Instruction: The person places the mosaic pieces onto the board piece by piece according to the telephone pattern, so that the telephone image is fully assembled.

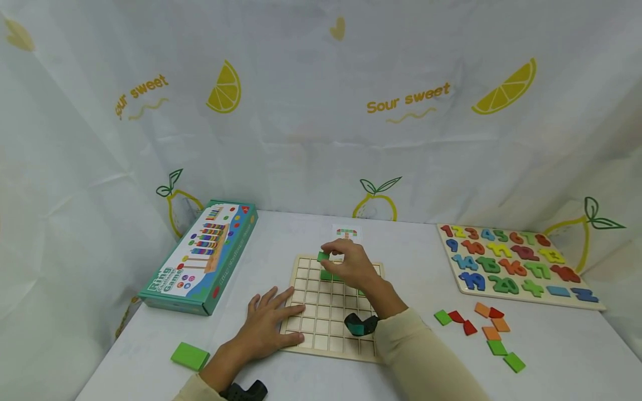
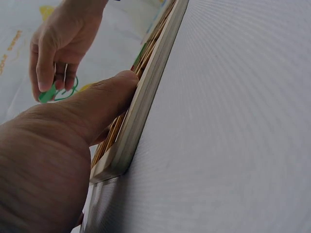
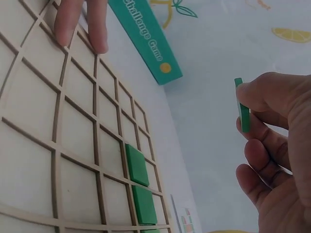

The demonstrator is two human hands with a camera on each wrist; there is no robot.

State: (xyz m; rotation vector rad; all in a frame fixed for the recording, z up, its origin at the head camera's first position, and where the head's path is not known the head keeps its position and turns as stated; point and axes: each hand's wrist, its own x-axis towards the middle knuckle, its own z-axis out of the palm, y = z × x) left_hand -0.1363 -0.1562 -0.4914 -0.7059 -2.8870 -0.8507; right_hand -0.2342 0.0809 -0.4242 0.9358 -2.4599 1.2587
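A square green tile [image 3: 243, 104] is pinched between the thumb and fingers of my right hand [image 1: 348, 262], held above the far part of a wooden grid board [image 1: 316, 328]. Several green tiles [image 3: 141, 182] lie in the board's cells, partly hidden under the right hand in the head view. Spread out at the board's left edge, my left hand [image 1: 268, 323] rests its fingers on the grid. In the left wrist view the left thumb [image 2: 109, 97] lies against the board's edge. Behind the board a small pattern card [image 1: 347, 230] shows a coloured figure, partly covered by the right hand.
A boxed game [image 1: 200, 256] lies at the left back. Green blocks [image 1: 190, 356] sit near the left forearm. On the right are a number puzzle board [image 1: 516, 262] and loose green, red and orange tiles [image 1: 491, 333]. A white printed curtain [image 1: 301, 139] hangs behind the table.
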